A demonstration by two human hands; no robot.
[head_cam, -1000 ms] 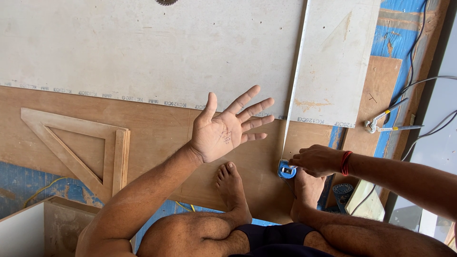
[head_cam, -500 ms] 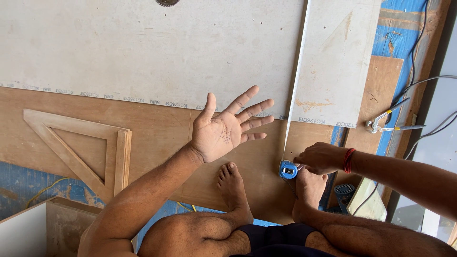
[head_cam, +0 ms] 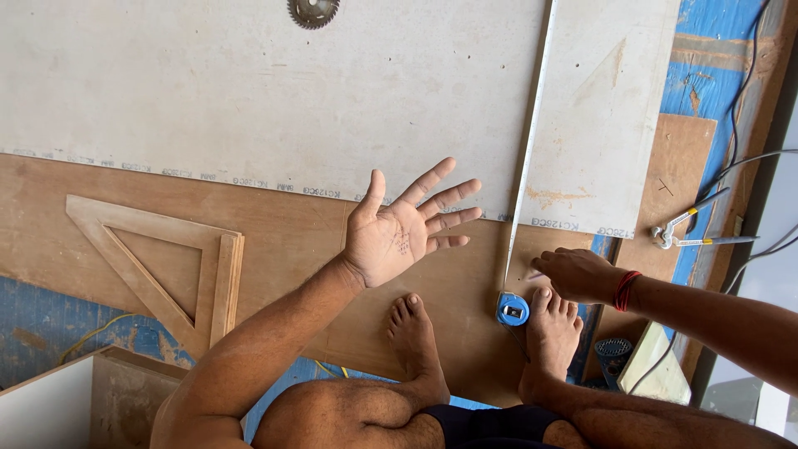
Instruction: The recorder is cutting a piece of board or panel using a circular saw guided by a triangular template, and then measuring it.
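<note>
Since the big grey board (head_cam: 249, 91) fills the far left and overlaps the brown plywood sheet (head_cam: 274, 241) I'm squatting on, I'd treat its near edge as the reference line. The narrow grey board (head_cam: 607, 108) lies just right of it, and the white tape blade (head_cam: 534, 125) runs near-to-far along the seam between them. The wooden triangle (head_cam: 212, 274) sits well left, out of play. My left hand (head_cam: 399, 237) is off the work, palm up, fingers spread, holding nothing, with ink notes on the palm. My right hand (head_cam: 582, 274) is curled down at the near end of the blade, beside the narrow board's near corner. The fingers look pinched on something thin, maybe a pencil, but it's too small to tell. The blue tape case (head_cam: 513, 309) lies on the plywood, touching or just beside my right foot (head_cam: 553, 328). My judgement on doing this well: keep the blade flat and straight on the seam, pin the case so it can't creep, read square-on, and check the palm note before marking. The risk is the blade skewing off the edge.
</note>
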